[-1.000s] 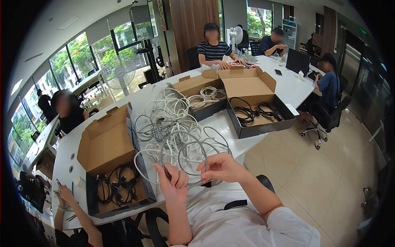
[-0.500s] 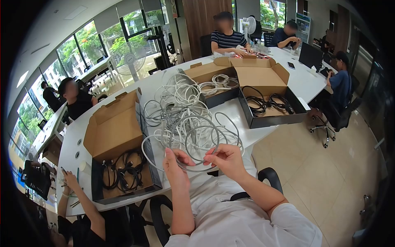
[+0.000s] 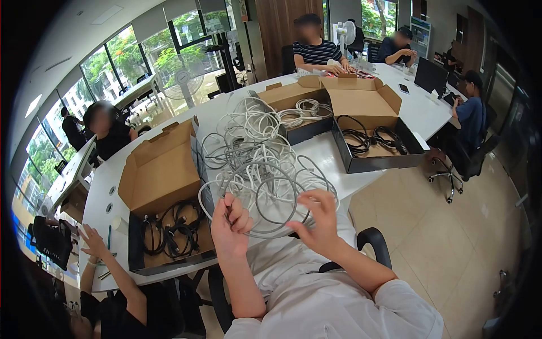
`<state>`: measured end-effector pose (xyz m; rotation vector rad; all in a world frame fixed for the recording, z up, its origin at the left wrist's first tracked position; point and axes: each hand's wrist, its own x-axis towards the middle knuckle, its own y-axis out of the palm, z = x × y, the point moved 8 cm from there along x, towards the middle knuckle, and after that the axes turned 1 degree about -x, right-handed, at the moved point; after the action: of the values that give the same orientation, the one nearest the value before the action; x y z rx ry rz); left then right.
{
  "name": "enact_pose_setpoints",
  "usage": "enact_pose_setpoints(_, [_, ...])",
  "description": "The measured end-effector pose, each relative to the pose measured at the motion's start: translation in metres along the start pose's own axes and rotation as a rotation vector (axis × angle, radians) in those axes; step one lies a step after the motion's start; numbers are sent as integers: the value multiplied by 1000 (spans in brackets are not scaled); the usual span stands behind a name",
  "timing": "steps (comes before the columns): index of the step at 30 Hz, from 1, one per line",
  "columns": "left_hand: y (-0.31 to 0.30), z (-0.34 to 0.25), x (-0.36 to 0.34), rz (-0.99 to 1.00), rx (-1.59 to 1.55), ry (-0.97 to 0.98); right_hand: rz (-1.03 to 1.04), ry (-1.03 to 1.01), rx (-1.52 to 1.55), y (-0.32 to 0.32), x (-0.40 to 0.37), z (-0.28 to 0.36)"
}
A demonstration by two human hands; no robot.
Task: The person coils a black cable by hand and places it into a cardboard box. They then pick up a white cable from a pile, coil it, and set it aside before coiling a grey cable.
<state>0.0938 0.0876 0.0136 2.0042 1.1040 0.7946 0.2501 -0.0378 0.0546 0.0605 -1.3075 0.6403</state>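
My left hand (image 3: 231, 223) is closed around a grey cable (image 3: 257, 199), whose wide loops hang between my two hands. Facing it, my right hand (image 3: 317, 220) has thumb and fingers spread apart beside the right side of the loops, without gripping them. Just beyond both hands, a tangled heap of white and grey cables (image 3: 248, 127) covers the table top, and the held loops overlap its near part.
An open box (image 3: 169, 265) with black cables stands left. At the back are a box (image 3: 307, 133) with white cables and a box (image 3: 389, 164) with coiled black cables. A co-worker's hands (image 3: 95, 243) are at the table's left edge. Other people sit around the white table (image 3: 99, 195).
My right hand has let go of the grey cable, its fingers spreading apart and lifting slightly right. My left hand has shifted a little left and closed further around the cable.
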Motion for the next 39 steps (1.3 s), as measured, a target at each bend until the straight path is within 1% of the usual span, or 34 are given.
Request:
enact_pose_setpoints(2, [3,3,-1,-1,-25,-12,-16,149,-105,0,-5,-15])
enact_pose_setpoints(4, [6,7,0,18,-48,-30,89,435,134,13,-19,-46])
enact_pose_setpoints(6, [7,17,-1,5,-17,-82,315,850,730,48,-52,-70])
enact_pose_setpoints(7, [8,22,-1,0,1,-110,387,861,879,53,-54,-70])
enact_pose_setpoints(10, [13,48,-4,99,38,-259,310,935,1099,51,-49,-80])
enact_pose_setpoints(11, [12,57,-6,90,96,-302,251,976,1169,50,-46,-80])
enact_pose_setpoints(13, [11,62,-3,42,278,-234,127,1056,1309,44,-34,-72])
enact_pose_setpoints(16, [6,53,-1,-54,538,-84,250,1277,1410,41,-30,-67])
enact_pose_setpoints(17, [5,48,-1,-89,620,-25,283,1227,1418,37,-28,-66])
enact_pose_setpoints(19, [11,42,-1,-90,852,158,351,1125,1431,32,-25,-64])
enact_pose_setpoints(20, [14,40,-2,-91,965,250,346,1104,1406,31,-25,-65])
enact_pose_setpoints(22, [20,38,1,-50,995,406,335,1065,1355,29,-28,-68])
enact_pose_setpoints(25, [29,35,8,17,1036,639,341,1051,1368,21,-22,-64])
enact_pose_setpoints(27, [31,42,7,74,880,529,290,1009,1302,16,-16,-67])
enact_pose_setpoints(29, [37,61,-2,132,537,161,233,975,1247,11,-9,-74])
enact_pose_setpoints(32, [40,74,-6,274,392,-107,136,949,1199,6,-3,-85])
enact_pose_setpoints(34, [35,77,-5,359,327,-158,66,937,1189,6,-1,-85])
enact_pose_setpoints(35, [35,79,-4,403,293,-180,-12,808,1001,-2,6,-84])
enact_pose_setpoints(37, [35,71,-1,366,182,-134,-153,544,626,-16,15,-71])
enact_pose_setpoints(39, [33,59,2,312,72,-55,-213,495,492,-25,1,-73])
